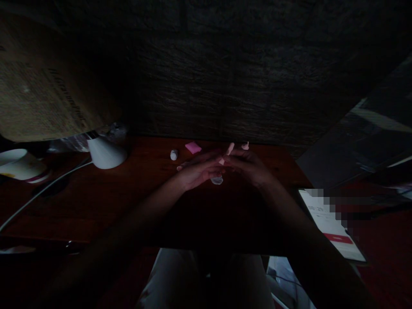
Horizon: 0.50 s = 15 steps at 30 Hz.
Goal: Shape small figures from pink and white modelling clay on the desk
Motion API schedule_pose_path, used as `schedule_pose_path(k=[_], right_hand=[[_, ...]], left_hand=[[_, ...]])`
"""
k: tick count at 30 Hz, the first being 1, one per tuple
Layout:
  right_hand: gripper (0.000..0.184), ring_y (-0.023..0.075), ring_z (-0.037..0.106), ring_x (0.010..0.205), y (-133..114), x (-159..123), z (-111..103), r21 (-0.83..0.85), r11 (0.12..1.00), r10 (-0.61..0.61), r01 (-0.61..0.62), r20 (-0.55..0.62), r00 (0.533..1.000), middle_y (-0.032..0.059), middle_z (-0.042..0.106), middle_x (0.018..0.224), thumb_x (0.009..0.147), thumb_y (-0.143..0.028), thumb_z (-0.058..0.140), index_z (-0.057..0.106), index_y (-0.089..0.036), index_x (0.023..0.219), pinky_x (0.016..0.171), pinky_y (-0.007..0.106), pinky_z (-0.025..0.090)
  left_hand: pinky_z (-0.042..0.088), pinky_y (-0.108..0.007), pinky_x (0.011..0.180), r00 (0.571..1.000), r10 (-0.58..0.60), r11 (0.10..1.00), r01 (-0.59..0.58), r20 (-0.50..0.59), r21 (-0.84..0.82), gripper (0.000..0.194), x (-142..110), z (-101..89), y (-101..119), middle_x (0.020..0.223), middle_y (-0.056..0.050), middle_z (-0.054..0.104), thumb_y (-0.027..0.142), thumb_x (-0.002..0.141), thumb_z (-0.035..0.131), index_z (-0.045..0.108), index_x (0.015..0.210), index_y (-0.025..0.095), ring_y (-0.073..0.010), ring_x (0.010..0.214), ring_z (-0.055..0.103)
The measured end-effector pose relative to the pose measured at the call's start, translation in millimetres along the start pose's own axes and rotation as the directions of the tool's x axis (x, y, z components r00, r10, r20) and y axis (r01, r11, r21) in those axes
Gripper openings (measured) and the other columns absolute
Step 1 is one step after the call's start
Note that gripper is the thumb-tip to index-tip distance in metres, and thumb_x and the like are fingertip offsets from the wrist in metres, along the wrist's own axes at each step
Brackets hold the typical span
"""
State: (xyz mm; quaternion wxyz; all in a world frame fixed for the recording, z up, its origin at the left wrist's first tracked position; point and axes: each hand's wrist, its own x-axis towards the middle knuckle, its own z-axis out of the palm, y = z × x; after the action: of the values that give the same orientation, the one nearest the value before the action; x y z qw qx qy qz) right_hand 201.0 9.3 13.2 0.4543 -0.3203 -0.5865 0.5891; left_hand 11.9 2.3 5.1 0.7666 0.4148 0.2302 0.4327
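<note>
Over the wooden table, my left hand (201, 171) and my right hand (249, 166) meet at the fingertips, both closed around a pale pink piece of soft modelling clay (230, 149). The piece sticks up between the fingers, and its lower part is partly hidden. Below the left fingers lies a small translucent whitish disc (216, 180). Behind the right hand sits a pale pink clay lump (246, 146) with a pointed top. A bright pink flat square (193, 147) and a whitish lump (174, 154) rest beyond the left hand. Another pinkish bit (180, 167) shows beside the left wrist.
On the left stand a lamp with a white cone base (107, 153), a large brown printed shade (48, 86) and a white cup (21, 164). A white cable (48, 189) crosses the table (96, 201). A device with a lit screen (325, 223) lies right; a dark textured wall (206, 86) rises behind.
</note>
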Motion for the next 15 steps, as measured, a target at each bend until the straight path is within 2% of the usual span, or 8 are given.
schedule_pose_path(k=[7, 15], right_hand=[[0.026, 0.0104, 0.06, 0.068, 2.8, 0.5, 2.0, 0.058, 0.998, 0.024, -0.025, 0.005, 1.0, -0.0003, 0.073, 0.081, 0.069, -0.044, 0.088, 0.079, -0.024, 0.083, 0.063, 0.025, 0.048], [0.025, 0.0113, 0.064, 0.072, 4.5, -0.3, 7.7, 0.145, 0.989, 0.039, -0.039, 0.004, 0.999, -0.0016, 0.075, 0.082, 0.065, -0.043, 0.09, 0.079, -0.027, 0.082, 0.067, 0.026, 0.052]], left_hand=[[0.054, -0.022, 0.067, 0.999, 0.028, 0.999, -0.027, -0.017, 0.038, 0.03, 0.7, 0.4, -2.6, 0.089, -0.003, 0.075, 0.02, 0.084, 0.077, 0.067, 0.112, 0.013, -0.0098, 0.07, 0.07], [0.054, -0.025, 0.073, 0.999, 0.042, 0.999, -0.042, -0.015, 0.029, 0.028, 0.3, 0.3, -2.6, 0.091, -0.005, 0.075, 0.024, 0.084, 0.077, 0.07, 0.11, 0.015, -0.0122, 0.073, 0.071]])
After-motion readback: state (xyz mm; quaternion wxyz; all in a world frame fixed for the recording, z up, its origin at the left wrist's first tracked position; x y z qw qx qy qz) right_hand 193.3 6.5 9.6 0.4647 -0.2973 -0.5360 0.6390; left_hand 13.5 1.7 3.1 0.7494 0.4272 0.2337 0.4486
